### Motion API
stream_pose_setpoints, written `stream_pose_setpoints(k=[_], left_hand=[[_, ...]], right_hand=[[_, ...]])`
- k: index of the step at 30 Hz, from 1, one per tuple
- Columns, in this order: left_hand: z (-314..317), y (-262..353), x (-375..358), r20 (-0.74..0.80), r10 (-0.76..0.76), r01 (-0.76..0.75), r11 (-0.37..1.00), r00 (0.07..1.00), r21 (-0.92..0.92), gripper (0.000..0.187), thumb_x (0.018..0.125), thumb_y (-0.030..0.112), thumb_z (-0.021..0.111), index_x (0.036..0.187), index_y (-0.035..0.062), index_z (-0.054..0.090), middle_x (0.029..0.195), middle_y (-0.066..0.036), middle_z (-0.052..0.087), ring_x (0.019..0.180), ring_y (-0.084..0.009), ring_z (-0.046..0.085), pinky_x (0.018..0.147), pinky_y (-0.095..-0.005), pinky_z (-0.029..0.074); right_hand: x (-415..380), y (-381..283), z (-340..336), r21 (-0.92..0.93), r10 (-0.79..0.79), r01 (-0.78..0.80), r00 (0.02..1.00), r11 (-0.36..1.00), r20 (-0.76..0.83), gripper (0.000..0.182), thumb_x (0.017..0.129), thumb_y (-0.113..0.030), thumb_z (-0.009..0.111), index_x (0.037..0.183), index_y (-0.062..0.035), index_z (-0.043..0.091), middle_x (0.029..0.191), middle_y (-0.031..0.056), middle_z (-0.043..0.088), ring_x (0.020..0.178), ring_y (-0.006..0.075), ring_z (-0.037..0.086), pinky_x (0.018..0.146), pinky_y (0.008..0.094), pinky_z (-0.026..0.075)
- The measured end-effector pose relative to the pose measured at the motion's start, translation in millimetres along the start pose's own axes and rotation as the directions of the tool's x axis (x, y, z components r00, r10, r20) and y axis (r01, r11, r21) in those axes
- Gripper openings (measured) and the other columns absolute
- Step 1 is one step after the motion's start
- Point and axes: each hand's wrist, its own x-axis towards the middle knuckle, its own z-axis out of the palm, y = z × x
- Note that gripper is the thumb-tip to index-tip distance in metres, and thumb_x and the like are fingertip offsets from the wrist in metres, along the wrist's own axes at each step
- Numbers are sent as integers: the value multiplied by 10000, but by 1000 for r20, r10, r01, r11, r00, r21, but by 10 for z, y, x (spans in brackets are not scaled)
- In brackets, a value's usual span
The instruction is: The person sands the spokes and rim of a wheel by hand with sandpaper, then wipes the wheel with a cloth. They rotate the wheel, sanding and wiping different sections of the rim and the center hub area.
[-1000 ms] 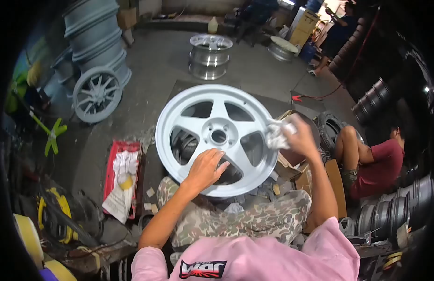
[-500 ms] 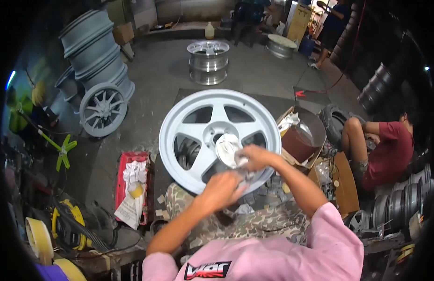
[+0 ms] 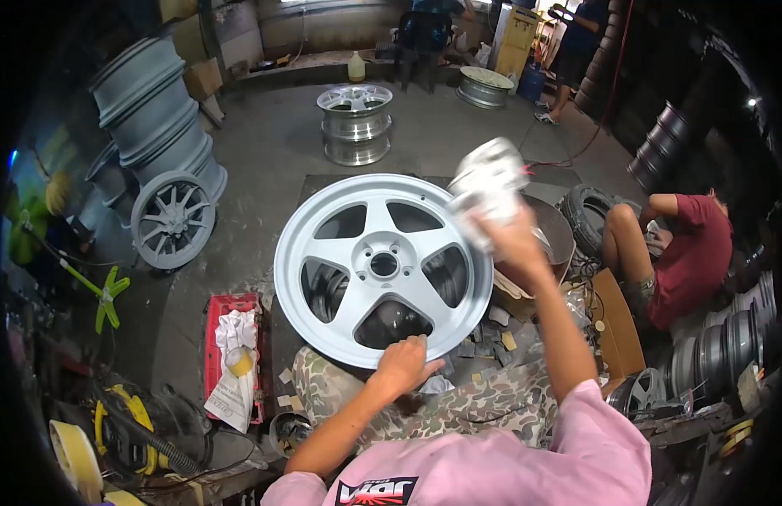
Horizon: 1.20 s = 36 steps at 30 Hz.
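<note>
A pale grey five-spoke wheel rim (image 3: pixel 382 228) lies face up in front of my knees, its centre bore and bolt holes in plain sight. My left hand (image 3: pixel 405 367) grips its near edge, fingers hooked over the lip between two spokes. Raised above the rim's right edge, my right hand (image 3: pixel 511 238) is closed on a white cloth (image 3: pixel 490 173), bunched up and smeared by motion. Under the rim, dark shapes show through the gaps between the spokes.
A red tray (image 3: pixel 212 354) with white cloth and a tape roll stands left. Stacked grey rims (image 3: pixel 146 101) rise at far left, polished rims (image 3: pixel 357 126) ahead. On the right are a bin (image 3: pixel 553 240), a tire (image 3: pixel 593 215) and a seated person (image 3: pixel 690 253) in a red shirt.
My right hand has lifted the white cloth from the rim's hub up and to the right. My left hand has settled on the near edge of the rim. The view has shifted slightly.
</note>
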Motion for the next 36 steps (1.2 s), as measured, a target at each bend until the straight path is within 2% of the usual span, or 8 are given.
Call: stream_pose_setpoints(k=[3,8,15,20,23,28,33,36], left_hand=[[105,24,-42,-128,63,-68,997,990,-32,706,936,432,679,1341,-122,510,1107,-292,652,988,-435,672,839,-494,551],[-110,13,-97,-17,-15,14,999,1000,-30,649,913,438,713,1224,-114,569,1000,-279,665,900,-434,685,749,-487,559],[131,235,199,-109,-44,30,991,993,-130,603,918,447,702,1090,-122,603,1020,-301,670,924,-459,678,780,-500,559],[109,109,201,-325,-1,-126,920,946,-371,552,930,339,722,1329,-21,598,1091,-269,707,991,-387,712,910,-424,549],[-400,156,110,-64,-125,-10,389,990,-921,312,993,174,669,1236,-21,668,1029,-141,745,911,-134,702,821,-292,549],[-1358,806,-283,-232,148,-274,447,961,-851,228,967,103,662,1171,15,712,877,-73,700,794,-130,665,740,-279,530],[-1961,1418,-294,-577,729,-929,270,369,-252,223,822,75,663,1007,16,772,781,-99,656,551,-221,570,442,-364,416],[-2069,1833,-257,-623,760,-982,117,184,-147,171,837,96,676,958,11,763,803,-144,688,530,-219,585,426,-342,446]], right_hand=[[-53,501,1040,-734,311,165,828,659,466,715,809,-618,697,1105,32,699,1017,253,729,939,401,716,879,464,565],[184,246,2033,-540,318,288,561,791,764,600,893,-476,612,1075,85,722,1045,340,698,1001,445,706,890,489,557],[358,1035,2014,204,90,-140,967,969,236,437,992,-377,634,1043,51,711,939,153,742,828,207,697,756,395,547],[333,698,173,383,379,-315,920,868,-103,348,1000,-372,656,933,-32,691,790,42,684,606,133,643,539,313,536],[-148,932,-619,381,346,-202,868,902,-357,361,1012,-352,634,1117,-14,700,933,55,725,738,128,694,640,276,566],[-1541,2398,-905,465,607,-417,682,781,-407,420,1009,-355,632,1230,1,668,1077,69,714,950,156,674,828,320,534],[-2361,2357,-226,-112,691,-741,661,662,-292,474,945,-343,684,1208,51,677,1057,228,739,993,313,711,899,416,513],[-2279,2021,-69,-236,466,-468,882,852,-68,426,941,-340,673,1179,14,689,994,231,740,950,362,718,859,434,525]])
